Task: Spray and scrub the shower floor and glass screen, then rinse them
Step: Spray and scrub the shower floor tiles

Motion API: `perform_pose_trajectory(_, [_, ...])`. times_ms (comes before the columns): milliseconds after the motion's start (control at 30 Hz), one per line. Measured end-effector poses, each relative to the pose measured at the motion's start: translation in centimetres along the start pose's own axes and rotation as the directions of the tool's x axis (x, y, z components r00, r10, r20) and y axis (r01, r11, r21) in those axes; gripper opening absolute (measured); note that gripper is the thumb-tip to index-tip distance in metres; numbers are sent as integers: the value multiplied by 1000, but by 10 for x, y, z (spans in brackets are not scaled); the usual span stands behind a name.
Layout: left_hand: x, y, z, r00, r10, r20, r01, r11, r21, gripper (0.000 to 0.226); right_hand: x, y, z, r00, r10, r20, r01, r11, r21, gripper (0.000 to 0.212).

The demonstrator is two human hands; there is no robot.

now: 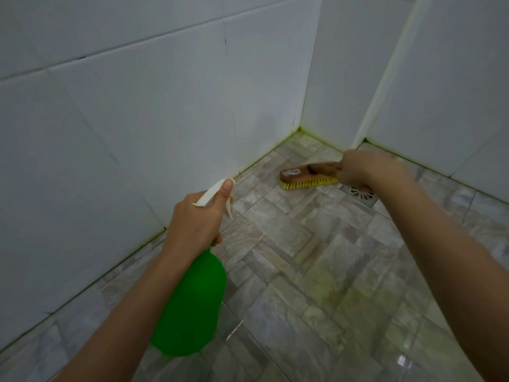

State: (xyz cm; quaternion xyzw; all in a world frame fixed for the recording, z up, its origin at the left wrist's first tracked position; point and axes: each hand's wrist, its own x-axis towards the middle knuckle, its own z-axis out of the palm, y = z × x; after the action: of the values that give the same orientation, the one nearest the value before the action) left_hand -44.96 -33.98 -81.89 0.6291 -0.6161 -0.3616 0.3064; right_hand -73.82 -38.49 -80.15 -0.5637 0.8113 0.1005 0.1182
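My left hand grips the neck of a green spray bottle with a white trigger head, its nozzle aimed at the far floor. My right hand grips the handle of a wooden scrub brush. The brush's yellow bristles press on the stone-pattern shower floor near the far corner. The right hand looks blurred. The floor shines wet, with a yellowish patch in the middle. No glass screen is in view.
White tiled walls close the floor on the left and at the back. A square metal floor drain lies just under my right wrist. A pale vertical corner strip runs down the back right wall. Yellow-green grout lines the wall base.
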Motion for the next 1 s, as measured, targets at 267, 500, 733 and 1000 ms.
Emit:
perform_pose_trajectory(267, [-9,8,9,999,-25,34,25,1000,-9,61,-18,40,11,999,36,34,-36,999,-5,17])
perform_pose_trajectory(500, [-13,15,16,998,24,61,-22,999,-25,57,-28,65,14,993,118,23,-119,992,37,37])
perform_pose_trajectory(733, [-15,17,17,998,17,61,-14,999,-39,54,-46,82,22,994,106,5,-106,994,1,37])
perform_pose_trajectory(1000, [-20,13,16,998,39,49,-38,999,-9,60,-48,84,34,993,119,15,-119,992,-31,76])
